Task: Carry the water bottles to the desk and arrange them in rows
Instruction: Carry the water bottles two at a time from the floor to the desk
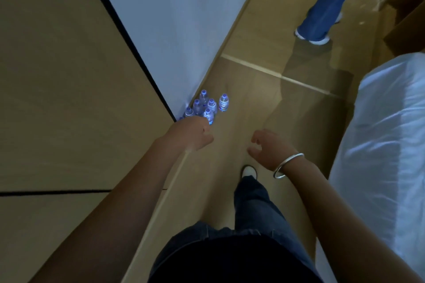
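Several small clear water bottles point(208, 107) with blue labels stand upright in a cluster on the wooden floor, in the corner where a white wall panel meets a tan one. My left hand point(193, 133) hangs just in front of the cluster, fingers curled under, holding nothing; it hides the nearest bottles' bases. My right hand point(266, 147), with a silver bangle on the wrist, hovers over bare floor to the right of the bottles, fingers loosely curled and empty. No desk is in view.
A bed with white bedding point(386, 126) fills the right side. Another person's blue-trousered leg and white shoe point(319, 30) stand on the floor ahead. Cardboard boxes point(407, 20) sit at the top right. Tan wall panels point(69, 76) close the left.
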A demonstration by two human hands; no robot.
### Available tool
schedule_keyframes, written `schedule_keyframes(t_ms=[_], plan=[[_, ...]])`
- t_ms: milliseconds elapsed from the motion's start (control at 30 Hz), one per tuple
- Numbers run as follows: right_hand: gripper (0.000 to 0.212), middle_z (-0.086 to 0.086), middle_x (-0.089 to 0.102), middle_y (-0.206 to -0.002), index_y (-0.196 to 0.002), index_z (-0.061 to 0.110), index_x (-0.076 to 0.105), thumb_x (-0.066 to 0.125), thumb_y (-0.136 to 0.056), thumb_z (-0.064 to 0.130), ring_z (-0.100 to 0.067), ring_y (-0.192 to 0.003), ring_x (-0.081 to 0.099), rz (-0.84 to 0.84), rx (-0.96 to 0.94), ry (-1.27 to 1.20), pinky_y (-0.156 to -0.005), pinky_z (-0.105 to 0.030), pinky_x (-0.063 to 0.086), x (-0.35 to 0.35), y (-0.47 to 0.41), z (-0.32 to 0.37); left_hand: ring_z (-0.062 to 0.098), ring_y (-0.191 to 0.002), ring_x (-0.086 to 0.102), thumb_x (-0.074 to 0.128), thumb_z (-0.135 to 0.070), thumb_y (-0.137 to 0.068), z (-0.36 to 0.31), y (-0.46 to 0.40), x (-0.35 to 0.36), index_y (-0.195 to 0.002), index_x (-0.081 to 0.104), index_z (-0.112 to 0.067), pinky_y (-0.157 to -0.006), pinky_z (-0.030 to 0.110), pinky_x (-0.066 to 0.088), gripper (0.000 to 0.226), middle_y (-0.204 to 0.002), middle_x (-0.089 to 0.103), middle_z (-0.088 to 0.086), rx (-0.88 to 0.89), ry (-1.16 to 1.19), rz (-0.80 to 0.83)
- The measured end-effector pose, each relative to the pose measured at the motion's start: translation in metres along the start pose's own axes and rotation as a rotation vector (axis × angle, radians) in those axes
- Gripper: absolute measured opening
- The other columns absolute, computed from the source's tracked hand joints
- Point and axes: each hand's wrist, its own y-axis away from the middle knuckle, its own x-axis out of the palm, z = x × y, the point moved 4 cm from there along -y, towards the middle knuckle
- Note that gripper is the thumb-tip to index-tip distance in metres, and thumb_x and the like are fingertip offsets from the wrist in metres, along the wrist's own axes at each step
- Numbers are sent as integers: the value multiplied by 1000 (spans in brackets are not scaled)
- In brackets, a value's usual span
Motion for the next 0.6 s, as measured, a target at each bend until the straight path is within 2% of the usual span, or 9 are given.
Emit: schedule_keyframes(t_ms=[100,133,200,267,300,333,367,500,600], plan=[[33,-15,53,-118,-113,1,53,55,-89,23,-26,-109,49,29,-69,23,-82,-23,28,-28,-49,-16,20,-90,51,54,-27,-84,-15,-35,-20,-91,52,-16,-76,33,42,13,-95,53,-3,-43,47,-24],[32,-14,53,-118,-113,2,53,55,-89,24,-26,-108,49,41,-88,34,-83,-24,29,-38,-65,-22,18,-92,46,52,-25,-85,-21,-48,-25,-89,47,-22,-76,30,39,8,-98,49,-6,-38,56,-23],[33,-12,53,-118,-113,4,53,55,-89,26,-26,-108,50,66,-125,61,-85,-26,32,-55,-98,-33,14,-90,39,49,-22,-86,-31,-74,-35,-81,39,-31,-76,26,33,15,-99,42,-8,-57,71,-25],[33,-11,53,-119,-113,6,53,54,-89,28,-26,-109,51,79,-154,108,-87,-28,35,-69,-130,-43,14,-87,40,49,-22,-87,-36,-100,-46,-73,44,-35,-73,24,31,19,-97,41,-8,-114,101,-31],[34,-10,52,-120,-114,7,53,54,-89,29,-26,-110,51,79,-157,126,-88,-29,36,-75,-143,-47,18,-89,45,51,-25,-87,-34,-113,-48,-78,51,-37,-73,23,33,15,-95,43,-8,-151,117,-33],[34,-10,52,-121,-114,7,53,53,-88,30,-26,-111,51,84,-156,142,-89,-30,36,-79,-155,-52,20,-92,51,53,-29,-88,-33,-123,-52,-90,57,-35,-75,23,35,8,-95,47,-7,-178,128,-41],[34,-10,52,-120,-114,8,53,53,-88,31,-27,-111,51,91,-155,155,-89,-30,36,-82,-167,-56,21,-95,54,54,-31,-88,-30,-132,-51,-99,59,-30,-77,24,38,13,-95,51,-6,-200,136,-47],[36,-11,51,-123,-116,8,52,52,-89,32,-26,-115,49,187,-131,186,-92,-29,36,-82,-218,-71,16,-91,54,54,-30,-85,-10,-170,-43,-93,57,-21,-78,27,37,13,-93,57,-7,-249,221,-38],[34,-12,52,-125,-116,8,53,51,-89,30,-27,-116,49,252,-85,156,-93,-30,36,-79,-256,-77,15,-91,52,57,-35,-83,16,-202,-31,-103,58,-19,-83,30,41,26,-97,55,-7,-323,279,-13]])
